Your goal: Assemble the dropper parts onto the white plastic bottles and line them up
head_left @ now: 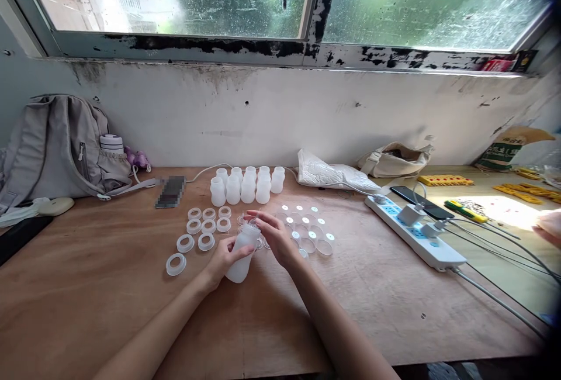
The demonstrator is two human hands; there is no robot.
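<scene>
My left hand (222, 260) is wrapped round the body of a frosted white plastic bottle (241, 266), which tilts a little above the table. At the bottle's mouth, my right hand (274, 235) has its fingers bent together over the rim; whatever is between them is too small and clear to make out. Several white rings (185, 243) lie in rows to the left of my hands. Several clear round pieces with white spots (308, 244) lie to the right, partly behind my right hand. Farther back, several matching bottles (248, 188) stand upright in a cluster.
A white power strip (416, 234) with plugs and cables lies to the right, near a phone (421, 202) and a yellow-green cutter (465, 211). A grey backpack (61, 140) stands at left. White packaging (333, 175) and a beige bag (394, 159) lie along the wall.
</scene>
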